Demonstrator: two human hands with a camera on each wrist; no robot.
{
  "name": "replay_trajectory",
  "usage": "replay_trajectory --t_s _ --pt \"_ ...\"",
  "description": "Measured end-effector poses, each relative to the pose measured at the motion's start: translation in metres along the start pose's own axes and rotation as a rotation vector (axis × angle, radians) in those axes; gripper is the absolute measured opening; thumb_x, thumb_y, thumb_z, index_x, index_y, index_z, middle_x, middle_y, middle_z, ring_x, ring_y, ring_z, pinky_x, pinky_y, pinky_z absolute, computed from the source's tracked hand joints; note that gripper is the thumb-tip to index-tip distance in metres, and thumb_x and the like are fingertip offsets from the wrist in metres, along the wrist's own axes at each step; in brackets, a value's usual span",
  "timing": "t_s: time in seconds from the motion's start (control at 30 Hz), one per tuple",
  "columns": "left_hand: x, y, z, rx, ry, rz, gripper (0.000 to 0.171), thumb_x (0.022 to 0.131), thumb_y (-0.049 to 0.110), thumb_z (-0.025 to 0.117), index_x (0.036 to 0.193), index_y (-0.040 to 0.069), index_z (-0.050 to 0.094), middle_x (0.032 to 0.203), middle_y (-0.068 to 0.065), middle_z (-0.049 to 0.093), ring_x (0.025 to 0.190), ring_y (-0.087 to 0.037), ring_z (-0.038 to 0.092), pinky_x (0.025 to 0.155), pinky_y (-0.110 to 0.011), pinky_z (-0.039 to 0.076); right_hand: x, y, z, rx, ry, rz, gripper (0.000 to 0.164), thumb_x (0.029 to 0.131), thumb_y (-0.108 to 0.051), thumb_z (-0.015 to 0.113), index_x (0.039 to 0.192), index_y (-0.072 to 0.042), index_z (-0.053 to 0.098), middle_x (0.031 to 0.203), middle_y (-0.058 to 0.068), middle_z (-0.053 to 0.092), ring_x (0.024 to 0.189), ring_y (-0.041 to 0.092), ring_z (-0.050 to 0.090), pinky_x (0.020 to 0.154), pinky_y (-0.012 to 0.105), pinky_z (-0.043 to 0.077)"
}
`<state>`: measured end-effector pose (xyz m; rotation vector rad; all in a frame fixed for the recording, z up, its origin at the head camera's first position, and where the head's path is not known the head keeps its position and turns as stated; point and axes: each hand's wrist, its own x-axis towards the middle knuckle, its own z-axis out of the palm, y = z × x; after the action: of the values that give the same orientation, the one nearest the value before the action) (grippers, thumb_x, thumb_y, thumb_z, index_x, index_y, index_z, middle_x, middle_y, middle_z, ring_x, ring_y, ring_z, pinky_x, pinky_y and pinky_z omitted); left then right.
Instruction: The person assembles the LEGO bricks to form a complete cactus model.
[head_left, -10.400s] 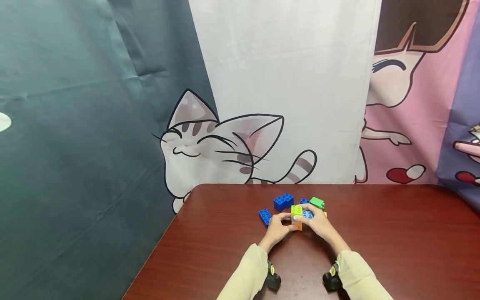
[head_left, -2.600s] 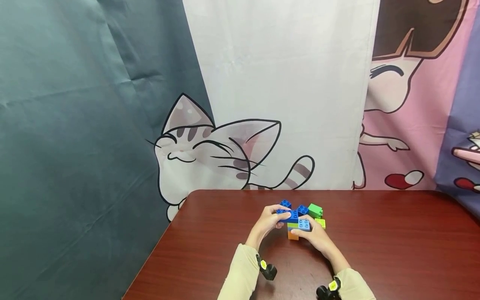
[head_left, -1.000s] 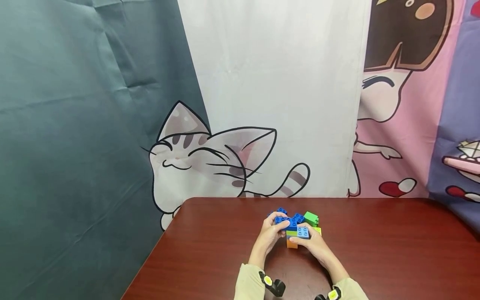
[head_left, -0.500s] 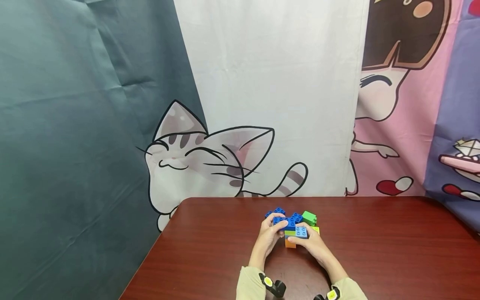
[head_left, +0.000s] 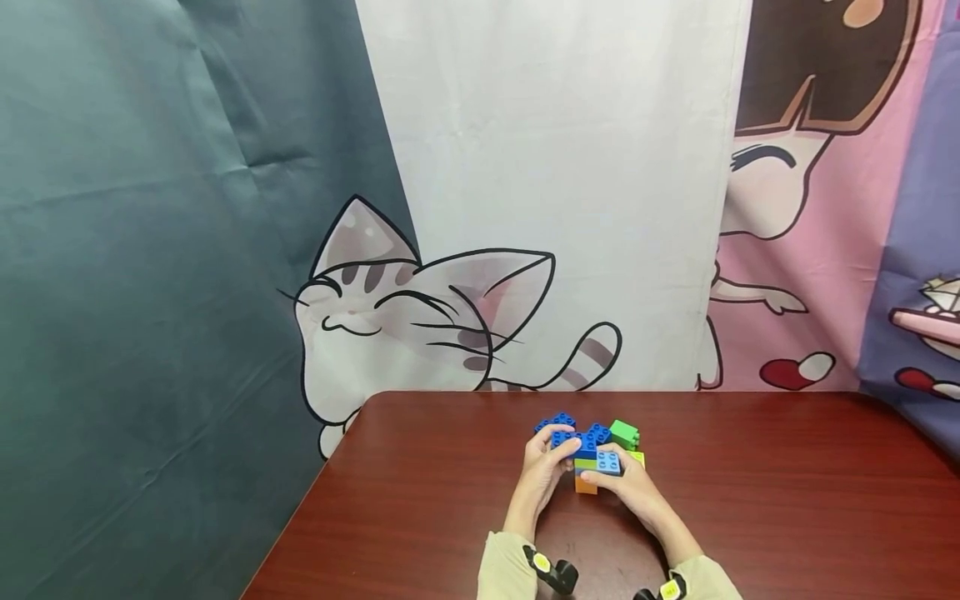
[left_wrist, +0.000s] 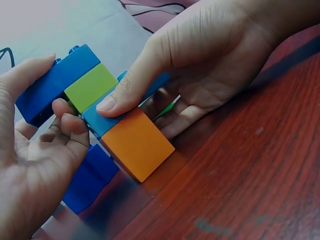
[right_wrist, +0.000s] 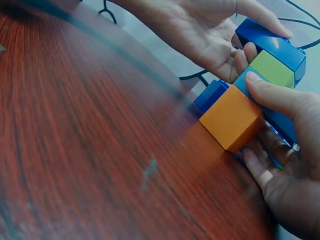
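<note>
A stack of toy building bricks stands between my two hands: an orange brick (head_left: 587, 485) at the bottom, a light blue brick (head_left: 608, 463) jutting right, a lime green brick (left_wrist: 91, 86) above it, and a dark blue brick (right_wrist: 274, 47) on top, overhanging to the left. My left hand (head_left: 542, 471) pinches the overhanging end of the dark blue brick between thumb and fingers. With thumb in front and fingers behind, my right hand (head_left: 637, 486) grips the light blue brick. Whether the orange brick touches the table I cannot tell.
Behind the stack on the brown table (head_left: 420, 500) lie dark blue bricks (head_left: 562, 419), another blue brick (head_left: 600, 432) and a green brick (head_left: 624, 434). A lime brick (head_left: 637, 457) shows partly past my right hand. A printed cloth (head_left: 600, 192) hangs behind the table.
Since the oldest frame, the dark blue brick from the table's left has come onto the stack's top, held by my left hand. Over the last second the hands have barely moved; the view shifts slightly.
</note>
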<state>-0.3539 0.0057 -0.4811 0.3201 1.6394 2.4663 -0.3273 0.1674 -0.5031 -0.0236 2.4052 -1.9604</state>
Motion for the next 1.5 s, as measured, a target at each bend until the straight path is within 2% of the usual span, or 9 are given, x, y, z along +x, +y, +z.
replay_trajectory --t_s 0.07,0.3,0.5,0.67,0.83,1.03,1.2,1.37,1.5 --pt "0.000 0.001 0.000 0.013 0.004 0.015 0.035 0.089 0.005 0.067 0.119 -0.008 0.056 0.081 0.004 0.063 0.060 -0.007 0.049 0.059 -0.016 0.046 0.000 0.000 0.000 -0.002 -0.003 0.005 0.052 0.086 -0.026 0.074 0.127 -0.005 0.050 0.121 0.013 0.065 0.099 0.013 0.061 0.086 0.023 0.049" --pt "0.000 0.008 0.001 0.158 -0.026 0.097 0.047 0.089 0.012 0.070 0.124 -0.013 0.051 0.093 0.006 0.064 0.068 -0.007 0.052 0.066 -0.019 0.048 0.000 -0.004 -0.001 -0.024 -0.017 -0.002 0.051 0.089 -0.028 0.071 0.129 -0.006 0.049 0.124 0.013 0.063 0.104 0.017 0.061 0.095 0.035 0.052" --pt "-0.001 0.010 0.000 0.161 -0.040 0.054 0.044 0.089 0.010 0.069 0.124 -0.010 0.053 0.097 0.003 0.062 0.069 -0.009 0.054 0.070 -0.020 0.050 0.001 -0.006 -0.003 -0.027 -0.014 0.001 0.052 0.087 -0.028 0.073 0.128 -0.005 0.051 0.120 0.011 0.065 0.101 0.016 0.061 0.089 0.025 0.049" --pt "-0.001 0.010 -0.002 0.126 -0.018 0.050 0.043 0.088 0.008 0.070 0.123 -0.010 0.053 0.098 0.002 0.065 0.073 -0.007 0.058 0.072 -0.021 0.051 0.001 -0.005 -0.004 -0.032 -0.009 0.005 0.053 0.086 -0.029 0.074 0.128 -0.004 0.051 0.119 0.011 0.066 0.101 0.015 0.061 0.088 0.025 0.048" --pt "0.002 0.007 -0.009 0.109 0.105 0.081 0.036 0.092 0.017 0.065 0.116 -0.010 0.058 0.093 0.004 0.067 0.071 -0.005 0.057 0.068 -0.023 0.048 0.001 -0.005 -0.003 -0.050 0.000 0.010 0.054 0.086 -0.030 0.074 0.128 -0.005 0.052 0.119 0.011 0.066 0.101 0.016 0.062 0.089 0.026 0.047" --pt "0.005 0.003 -0.026 0.071 0.283 0.068 0.048 0.098 0.040 0.053 0.107 -0.007 0.060 0.087 -0.003 0.068 0.061 -0.012 0.053 0.059 -0.021 0.043 0.000 -0.005 -0.002 -0.059 0.007 0.023 0.056 0.085 -0.032 0.075 0.128 -0.005 0.051 0.119 0.011 0.066 0.101 0.017 0.061 0.092 0.032 0.049" --pt "0.006 -0.007 -0.031 0.031 0.432 0.137 0.042 0.097 0.034 0.058 0.098 -0.008 0.060 0.078 -0.003 0.065 0.059 -0.010 0.051 0.057 -0.020 0.044 0.000 -0.004 0.000 -0.042 0.002 0.020 0.054 0.085 -0.030 0.075 0.127 -0.005 0.052 0.118 0.011 0.066 0.100 0.017 0.061 0.088 0.026 0.049" --pt "0.008 -0.017 -0.029 0.121 0.487 0.221 0.031 0.092 0.019 0.066 0.098 -0.010 0.060 0.083 -0.008 0.063 0.070 -0.012 0.056 0.063 -0.021 0.050 -0.002 -0.003 0.001 -0.050 0.011 0.025 0.054 0.085 -0.031 0.075 0.127 -0.005 0.052 0.118 0.012 0.066 0.100 0.018 0.061 0.089 0.029 0.050" --pt "0.011 -0.023 -0.027 0.202 0.483 0.238 0.034 0.087 0.014 0.072 0.108 -0.009 0.059 0.102 -0.019 0.063 0.092 -0.021 0.061 0.078 -0.024 0.052 -0.002 -0.003 0.001 -0.057 0.005 0.027 0.053 0.086 -0.031 0.074 0.127 -0.005 0.052 0.119 0.012 0.065 0.100 0.017 0.061 0.091 0.031 0.050"
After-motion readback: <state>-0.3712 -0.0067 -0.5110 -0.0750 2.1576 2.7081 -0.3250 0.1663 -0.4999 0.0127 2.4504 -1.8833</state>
